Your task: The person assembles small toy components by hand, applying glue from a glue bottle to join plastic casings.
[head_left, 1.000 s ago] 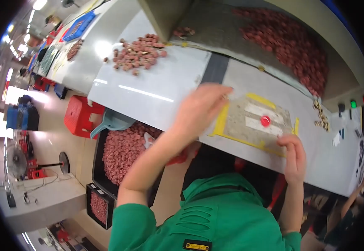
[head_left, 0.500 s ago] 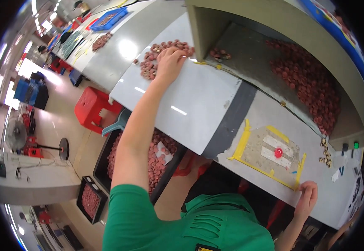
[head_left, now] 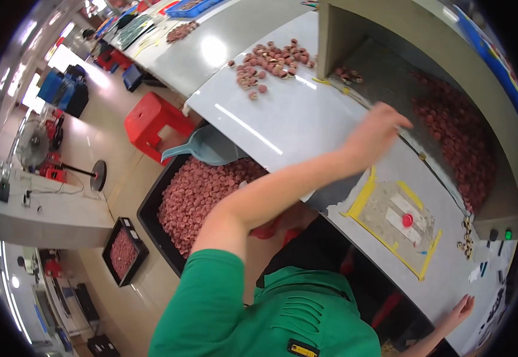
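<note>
My left hand (head_left: 380,135) is above the worktable beside the lower edge of the shelf opening, its fingers curled together. Whatever it may hold is hidden. Past it, a loose cluster of small round reddish caps (head_left: 274,59), some with pale or golden insides, lies at the table's far left. A bright red round piece (head_left: 407,220) rests on white strips inside a yellow-taped rectangle (head_left: 384,205). Over the table's near right edge, my right hand (head_left: 464,306) has its fingers loosely extended, seemingly with nothing in them.
A beige box-like shelf (head_left: 384,53) holds a large heap of reddish caps (head_left: 455,137). Lower left, a black crate (head_left: 152,208) is full of caps, with a blue-grey scoop (head_left: 211,146) on its far edge. A red stool (head_left: 157,122) stands beyond it. Golden pieces (head_left: 466,238) lie at right.
My left hand has left the cap cluster and swung right toward the shelf front. My right hand has moved right, away from the yellow tape. The view has shifted.
</note>
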A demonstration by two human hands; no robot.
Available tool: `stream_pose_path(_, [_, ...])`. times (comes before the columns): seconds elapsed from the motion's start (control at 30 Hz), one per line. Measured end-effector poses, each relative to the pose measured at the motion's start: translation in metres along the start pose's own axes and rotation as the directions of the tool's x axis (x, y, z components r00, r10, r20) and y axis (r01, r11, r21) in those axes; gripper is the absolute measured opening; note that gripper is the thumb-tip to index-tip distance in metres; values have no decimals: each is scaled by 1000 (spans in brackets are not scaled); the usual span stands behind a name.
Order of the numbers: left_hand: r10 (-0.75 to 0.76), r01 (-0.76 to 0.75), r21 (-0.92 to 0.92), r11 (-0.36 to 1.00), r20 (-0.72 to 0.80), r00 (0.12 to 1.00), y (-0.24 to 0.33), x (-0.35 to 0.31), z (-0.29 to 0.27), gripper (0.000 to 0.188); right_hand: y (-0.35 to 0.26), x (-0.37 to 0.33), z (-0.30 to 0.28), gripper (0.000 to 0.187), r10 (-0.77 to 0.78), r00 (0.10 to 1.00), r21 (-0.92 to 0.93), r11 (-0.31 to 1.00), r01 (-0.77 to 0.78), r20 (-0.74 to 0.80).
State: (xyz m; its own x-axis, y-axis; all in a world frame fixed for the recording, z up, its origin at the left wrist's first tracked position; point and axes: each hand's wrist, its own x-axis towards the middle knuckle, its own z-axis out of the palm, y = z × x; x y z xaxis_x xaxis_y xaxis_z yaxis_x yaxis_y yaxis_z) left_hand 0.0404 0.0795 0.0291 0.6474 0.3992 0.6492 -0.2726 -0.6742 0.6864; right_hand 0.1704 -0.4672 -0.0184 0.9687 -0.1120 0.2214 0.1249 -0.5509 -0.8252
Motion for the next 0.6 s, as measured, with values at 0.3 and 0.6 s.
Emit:
stream_pose_path(0.3, [20, -40, -257, 966, -78, 997, 5, 2, 89, 23, 12, 40, 14, 68, -23, 999, -128, 991, 26, 23])
stream_pose_path(0.6, [-49, 37, -192, 981, -56, 997, 2, 5, 73, 25, 25, 80, 34, 67, -58, 993, -57, 996, 64, 101])
